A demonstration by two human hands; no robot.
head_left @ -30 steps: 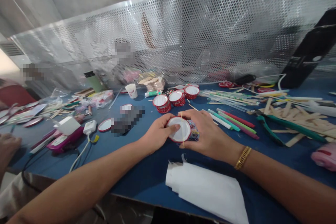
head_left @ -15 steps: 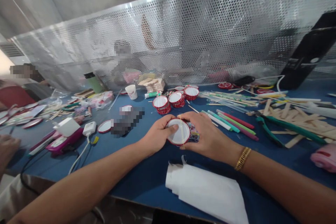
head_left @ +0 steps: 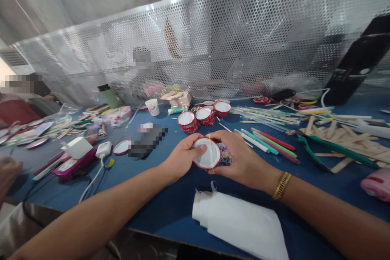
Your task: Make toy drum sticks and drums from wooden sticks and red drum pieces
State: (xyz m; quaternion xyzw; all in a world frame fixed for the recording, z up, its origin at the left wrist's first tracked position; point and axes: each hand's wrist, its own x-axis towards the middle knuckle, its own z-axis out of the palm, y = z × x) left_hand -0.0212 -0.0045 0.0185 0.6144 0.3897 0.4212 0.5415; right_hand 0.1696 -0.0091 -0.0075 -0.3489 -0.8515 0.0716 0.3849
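My left hand (head_left: 179, 159) is closed on a round jar lid (head_left: 212, 158), white inside with a red rim, its thumb pressed on the white face. A thin, pale rubber band (head_left: 211, 146) runs across the lid from top to bottom. My right hand (head_left: 246, 162) grips the lid's other side, its fingertips on the rim where the band crosses. Between lid and right palm shows a multicoloured, tangled-looking bundle (head_left: 225, 155), partly hidden. Just below the hands lies folded white cloth or paper (head_left: 240, 223).
Red-rimmed lids (head_left: 187, 119) stand in stacks behind my hands. Coloured markers (head_left: 271, 142), green-handled pliers (head_left: 344, 152) and wooden sticks (head_left: 350, 136) lie to the right. Left are a phone (head_left: 149, 140) and a white charger (head_left: 103, 149). A perforated metal screen (head_left: 195, 44) closes off the back.
Both hands keep their hold on the lid, which is almost still. The view has shifted only slightly.
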